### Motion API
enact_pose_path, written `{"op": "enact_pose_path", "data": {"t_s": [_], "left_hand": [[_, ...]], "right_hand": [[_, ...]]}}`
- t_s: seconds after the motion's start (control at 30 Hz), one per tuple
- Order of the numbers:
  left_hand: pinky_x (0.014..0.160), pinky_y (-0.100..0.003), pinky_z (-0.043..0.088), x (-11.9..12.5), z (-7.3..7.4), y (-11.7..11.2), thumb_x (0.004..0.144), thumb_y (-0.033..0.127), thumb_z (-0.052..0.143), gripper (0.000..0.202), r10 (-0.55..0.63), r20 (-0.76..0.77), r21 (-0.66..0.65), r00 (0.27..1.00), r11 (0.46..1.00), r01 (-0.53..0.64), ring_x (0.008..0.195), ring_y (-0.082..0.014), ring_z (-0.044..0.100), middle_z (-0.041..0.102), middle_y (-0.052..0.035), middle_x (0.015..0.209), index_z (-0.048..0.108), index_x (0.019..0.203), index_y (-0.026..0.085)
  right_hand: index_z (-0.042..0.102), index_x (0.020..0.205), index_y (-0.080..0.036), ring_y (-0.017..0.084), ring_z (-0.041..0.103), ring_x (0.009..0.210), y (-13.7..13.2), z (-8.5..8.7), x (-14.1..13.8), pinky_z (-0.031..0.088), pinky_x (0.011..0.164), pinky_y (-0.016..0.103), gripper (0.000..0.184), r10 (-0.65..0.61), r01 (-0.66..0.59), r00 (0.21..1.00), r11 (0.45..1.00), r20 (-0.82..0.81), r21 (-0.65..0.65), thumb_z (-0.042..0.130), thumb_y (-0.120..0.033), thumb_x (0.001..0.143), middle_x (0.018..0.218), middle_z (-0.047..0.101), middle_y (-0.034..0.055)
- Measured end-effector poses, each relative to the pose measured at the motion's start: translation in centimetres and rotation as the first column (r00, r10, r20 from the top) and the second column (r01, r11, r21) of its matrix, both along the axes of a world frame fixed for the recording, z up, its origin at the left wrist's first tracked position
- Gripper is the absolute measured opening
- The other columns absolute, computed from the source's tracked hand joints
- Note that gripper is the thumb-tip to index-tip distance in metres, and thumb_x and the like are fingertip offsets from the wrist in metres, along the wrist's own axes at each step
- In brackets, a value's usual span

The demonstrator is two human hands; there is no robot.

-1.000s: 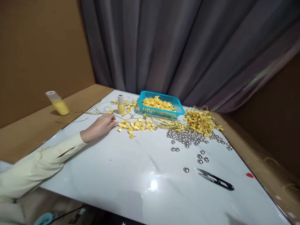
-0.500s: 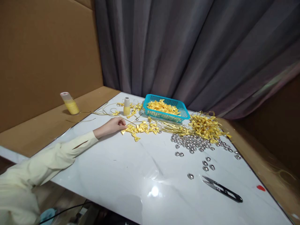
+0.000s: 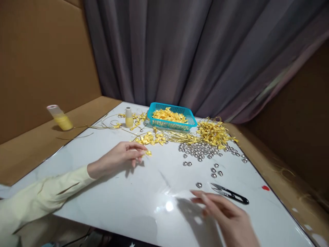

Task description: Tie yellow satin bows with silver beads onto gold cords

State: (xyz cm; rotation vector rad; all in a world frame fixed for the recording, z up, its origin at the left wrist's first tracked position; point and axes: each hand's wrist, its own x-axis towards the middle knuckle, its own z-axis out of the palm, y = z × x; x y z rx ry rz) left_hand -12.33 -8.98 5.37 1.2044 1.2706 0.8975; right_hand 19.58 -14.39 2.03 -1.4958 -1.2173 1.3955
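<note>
My left hand (image 3: 125, 154) is raised just above the white table (image 3: 144, 192), thumb and fingers pinched on a small yellow ribbon bow (image 3: 148, 153). Behind it lies a loose group of similar yellow bows (image 3: 150, 138). At the lower right is my right hand (image 3: 226, 216), its fingers stretched out, slightly blurred, with nothing visible in them. A single silver bead (image 3: 198, 185) lies beyond its fingertips. Black thread snips (image 3: 231, 194) rest just behind the right hand, blades pointing left.
A blue basket (image 3: 192, 120) of yellow bows stands at the back. To its right are a pile of bows with gold cords (image 3: 214, 133) and many silver beads (image 3: 199, 150). Two yellow-filled containers, a small bottle (image 3: 129, 118) and a tilted-looking one (image 3: 61, 119), stand left.
My left hand has drawn a yellow bow away from the group, toward me. My right hand has come into view at the lower right. The view has shifted slightly right.
</note>
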Motion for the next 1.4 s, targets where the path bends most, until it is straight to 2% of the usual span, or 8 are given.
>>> {"op": "enact_pose_path", "data": {"t_s": [0.2,0.57,0.73,0.9,1.03,1.13,1.27,1.4], "left_hand": [[0.061,-0.027,0.047,3.1,-2.2,-2.4,0.08,0.033,0.064,0.03,-0.297,0.145,-0.051,0.944,0.95,0.307,0.062,-0.0132,0.06,0.068,-0.0062,0.078,0.057,0.101,0.013],[0.059,-0.025,0.043,5.0,-3.4,-1.6,0.076,0.046,0.064,0.031,-0.31,-0.3,0.123,0.902,0.925,0.359,0.064,-0.0155,0.054,0.059,-0.0001,0.068,0.063,0.095,0.021],[0.062,-0.029,0.046,5.5,-4.3,-0.6,0.082,0.057,0.05,0.041,-0.396,-0.233,-0.076,0.888,0.918,0.389,0.063,-0.0196,0.055,0.065,-0.0046,0.07,0.071,0.087,0.021],[0.074,-0.03,0.047,6.3,-4.0,-1.1,0.083,0.046,0.057,0.031,-0.428,0.002,-0.214,0.904,0.883,0.418,0.082,-0.0206,0.057,0.068,-0.0071,0.096,0.071,0.095,0.021],[0.083,-0.033,0.046,6.6,-3.2,-1.2,0.081,0.035,0.064,0.032,-0.444,0.151,-0.227,0.883,0.854,0.468,0.091,-0.0217,0.058,0.067,-0.0109,0.105,0.068,0.106,0.017],[0.07,-0.028,0.046,6.5,-3.4,-0.9,0.08,0.032,0.065,0.029,-0.46,0.166,-0.229,0.872,0.842,0.488,0.083,-0.0184,0.058,0.067,-0.0111,0.103,0.07,0.104,0.016],[0.065,-0.025,0.045,6.1,-4.1,-0.6,0.078,0.029,0.067,0.026,-0.431,0.191,-0.232,0.882,0.853,0.468,0.077,-0.0152,0.058,0.069,-0.0075,0.09,0.069,0.1,0.016],[0.064,-0.026,0.044,6.0,-4.2,-0.9,0.08,0.03,0.064,0.025,-0.491,0.127,-0.211,0.862,0.835,0.508,0.071,-0.0136,0.057,0.067,-0.0049,0.083,0.064,0.1,0.015]], "right_hand": [[0.074,0.074,-0.018,0.028,0.06,0.107,-0.2,-0.2,-9.1,0.04,0.1,0.045,0.02,0.006,-0.058,0.851,0.995,-0.525,-0.084,0.078,-0.036,0.065,0.104,0.071,0.0101],[0.075,0.082,-0.018,0.023,0.067,0.086,0.0,-1.3,-8.5,0.052,0.082,0.038,0.019,-0.177,0.234,0.929,0.961,-0.326,0.148,0.072,-0.034,0.072,0.089,0.074,0.0086],[0.07,0.099,-0.021,0.021,0.063,0.103,-0.5,-2.0,-7.4,0.05,0.088,0.038,0.024,-0.151,-0.084,0.957,0.671,0.247,0.737,0.05,-0.016,0.088,0.106,0.07,0.0088],[0.065,0.107,-0.012,0.022,0.052,0.121,-0.9,-2.4,-7.4,0.049,0.092,0.039,0.031,-0.021,-0.453,0.844,0.506,0.535,0.734,0.04,-0.007,0.089,0.121,0.062,0.0154],[0.069,0.103,-0.021,0.02,0.047,0.125,-0.9,-1.8,-7.1,0.04,0.105,0.041,0.026,0.214,-0.413,0.909,0.583,0.358,0.7,0.051,-0.012,0.088,0.129,0.056,0.0069],[0.073,0.095,-0.027,0.022,0.052,0.121,-0.7,-1.3,-6.5,0.04,0.106,0.043,0.021,0.31,-0.294,0.948,0.754,0.077,0.587,0.06,-0.015,0.083,0.126,0.057,0.0018],[0.075,0.083,-0.028,0.025,0.064,0.105,-0.5,-1.3,-5.9,0.049,0.096,0.042,0.012,0.127,-0.076,0.981,0.945,-0.143,0.32,0.068,-0.02,0.078,0.109,0.069,0.0016],[0.076,0.078,-0.025,0.024,0.068,0.095,-0.3,-1.5,-5.9,0.052,0.089,0.039,0.007,0.009,0.022,0.982,0.986,-0.188,0.164,0.07,-0.025,0.075,0.098,0.073,0.0039]]}}
